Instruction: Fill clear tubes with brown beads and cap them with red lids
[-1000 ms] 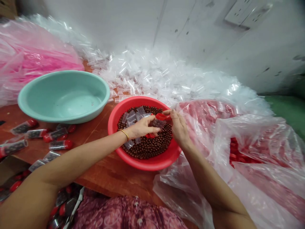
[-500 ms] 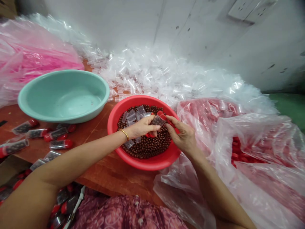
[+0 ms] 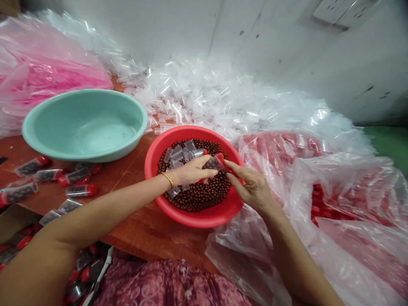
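My left hand (image 3: 194,170), wearing a gold bracelet, grips a clear plastic tube (image 3: 211,164) of dark brown balls between thumb and fingers. A red cap (image 3: 220,160) sits on the tube's right end. Beside that cap, my right hand (image 3: 250,182) has its thumb and index finger drawn together; what lies between them is unclear against the red behind. Both hands are over a red bowl (image 3: 194,221) of small brown balls (image 3: 197,197). Empty clear tubes (image 3: 177,155) lie on the balls, and another bit of red shows beneath my left hand.
A teal basin (image 3: 84,123) stands at left, with filled capped tubes (image 3: 81,190) in front. Loose clear tubes (image 3: 204,93) are heaped against the wall. Plastic bags with red caps (image 3: 318,204) lie at right, and a pink-filled bag (image 3: 54,80) at back left.
My right hand has shifted slightly right and down from the capped end. The tube in my left hand has tipped a little and moved slightly right. The view has shifted a little.
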